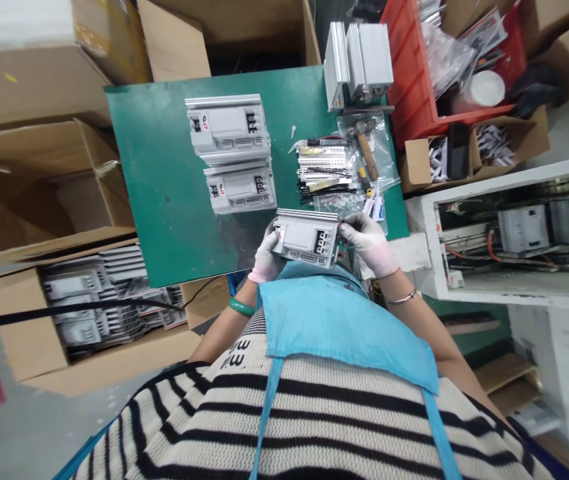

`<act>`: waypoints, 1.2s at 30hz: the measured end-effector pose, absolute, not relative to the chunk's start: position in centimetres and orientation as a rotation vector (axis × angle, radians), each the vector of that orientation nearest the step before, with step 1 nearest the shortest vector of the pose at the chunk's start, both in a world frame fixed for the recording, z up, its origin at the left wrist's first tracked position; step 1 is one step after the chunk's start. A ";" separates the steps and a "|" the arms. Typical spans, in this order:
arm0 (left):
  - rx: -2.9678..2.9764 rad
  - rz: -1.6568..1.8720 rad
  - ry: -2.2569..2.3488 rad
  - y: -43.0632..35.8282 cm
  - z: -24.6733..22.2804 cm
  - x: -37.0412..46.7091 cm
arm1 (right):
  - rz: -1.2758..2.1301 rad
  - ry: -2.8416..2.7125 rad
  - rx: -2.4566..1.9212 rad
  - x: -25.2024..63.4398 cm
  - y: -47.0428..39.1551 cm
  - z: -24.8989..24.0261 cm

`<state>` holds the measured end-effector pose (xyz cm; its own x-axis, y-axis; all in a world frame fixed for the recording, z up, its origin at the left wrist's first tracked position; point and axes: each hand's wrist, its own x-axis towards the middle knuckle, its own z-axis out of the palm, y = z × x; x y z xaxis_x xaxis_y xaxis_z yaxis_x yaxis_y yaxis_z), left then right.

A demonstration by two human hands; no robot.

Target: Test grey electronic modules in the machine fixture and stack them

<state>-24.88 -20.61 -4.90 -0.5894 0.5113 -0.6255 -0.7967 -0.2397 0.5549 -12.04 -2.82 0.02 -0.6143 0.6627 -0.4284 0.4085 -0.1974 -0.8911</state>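
A grey finned module [302,237] with connector sockets is held level at the table's near edge, close to my blue apron. My left hand [267,255], in a white and pink glove, grips its left end. At the right end, the gloved fingers of my right hand [368,241] pinch the module's upper corner. Two similar pieces lie beyond it: a farther grey module [227,130] and a nearer grey module [242,188]. Thin metal strips [325,163] lie in a pile to the right, beside a hammer [366,150] on a plastic bag.
The green table [157,180] has finned heat sinks [369,63] at its back right. A red crate [407,73] and a small carton [417,163] adjoin its right side. An open carton of modules [24,320] stands at left. A white frame [432,247] borders the right.
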 end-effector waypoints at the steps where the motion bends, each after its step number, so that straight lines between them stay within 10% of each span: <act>1: -0.384 1.924 1.130 -20.5 -4.8 -24.9 | 1.900 -1.836 -1.270 -11.9 -2.8 -0.1; 36: 0.532 1.388 0.841 -14.0 -2.5 -21.3 | 1.637 -1.630 -1.370 0.6 -5.3 -1.2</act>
